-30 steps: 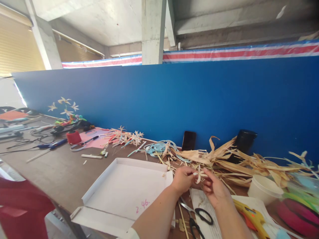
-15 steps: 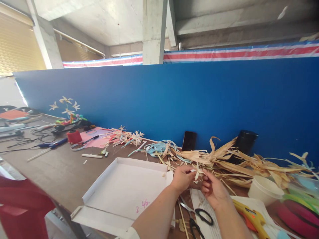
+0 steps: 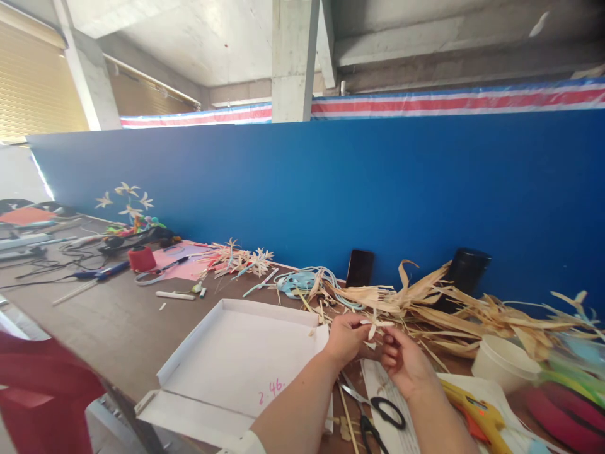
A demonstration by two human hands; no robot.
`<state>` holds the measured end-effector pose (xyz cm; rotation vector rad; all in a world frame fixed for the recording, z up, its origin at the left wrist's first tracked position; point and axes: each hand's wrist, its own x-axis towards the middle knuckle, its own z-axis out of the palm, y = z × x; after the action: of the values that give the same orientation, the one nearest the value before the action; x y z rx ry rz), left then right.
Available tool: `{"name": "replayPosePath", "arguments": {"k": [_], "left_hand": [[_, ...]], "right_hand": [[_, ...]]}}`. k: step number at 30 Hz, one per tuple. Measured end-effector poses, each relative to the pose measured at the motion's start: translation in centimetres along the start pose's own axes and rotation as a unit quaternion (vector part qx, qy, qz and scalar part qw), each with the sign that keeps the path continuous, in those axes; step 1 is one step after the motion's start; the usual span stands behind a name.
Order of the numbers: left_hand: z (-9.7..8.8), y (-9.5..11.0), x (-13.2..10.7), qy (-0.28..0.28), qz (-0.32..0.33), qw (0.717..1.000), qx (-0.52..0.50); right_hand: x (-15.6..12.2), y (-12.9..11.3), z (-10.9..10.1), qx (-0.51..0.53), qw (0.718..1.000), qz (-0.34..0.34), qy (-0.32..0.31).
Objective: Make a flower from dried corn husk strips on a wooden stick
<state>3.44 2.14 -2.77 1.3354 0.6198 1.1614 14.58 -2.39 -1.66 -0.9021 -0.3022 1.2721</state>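
Note:
Between my two hands is a small pale flower (image 3: 373, 325) with narrow petals that look like dried husk. My left hand (image 3: 348, 340) pinches it from the left side. On the other side, the fingertips of my right hand (image 3: 401, 356) grip one of its petals. Just below my hands lie scissors (image 3: 371, 403) with black handles, partly on a white printed sheet (image 3: 387, 403). Dried corn husks (image 3: 425, 296) spread out behind and to the right of the hands. An open white box (image 3: 246, 353) sits left of my left forearm, with pink handwriting on it.
A yellow glue gun (image 3: 472, 413) and a white cup (image 3: 503, 362) stand on the right. Against the blue partition (image 3: 283, 189) lean a phone (image 3: 360, 268) and a black cylinder (image 3: 467, 271). Further left are blue cord (image 3: 307, 280), finished flowers (image 3: 258, 260) and red thread (image 3: 140, 258).
The flower has turned slightly between my fingers, its petals now lying at another angle. Both hands stay in nearly the same place.

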Motion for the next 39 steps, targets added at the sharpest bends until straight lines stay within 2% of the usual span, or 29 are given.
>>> {"name": "replayPosePath", "arguments": {"k": [13,22,28,34,39], "left_hand": [[-0.1,0.1,0.2,0.015,0.032,0.999,-0.001],[0.0,0.8,0.1,0.039,0.018,0.999,0.009],[-0.1,-0.1,0.4,0.025,-0.001,1.000,-0.016],[-0.2,-0.2,0.2,0.012,-0.005,0.999,0.035],[-0.2,0.1,0.0,0.006,-0.001,0.998,0.063]], "right_hand": [[-0.2,0.1,0.1,-0.008,1.000,-0.005,-0.005],[-0.5,0.2,0.3,-0.028,0.999,-0.022,0.001],[-0.5,0.1,0.4,-0.048,0.997,-0.067,0.009],[-1.1,-0.9,0.7,-0.056,0.986,-0.159,0.001],[-1.6,-1.0,0.9,-0.102,0.984,-0.144,-0.041]]}}
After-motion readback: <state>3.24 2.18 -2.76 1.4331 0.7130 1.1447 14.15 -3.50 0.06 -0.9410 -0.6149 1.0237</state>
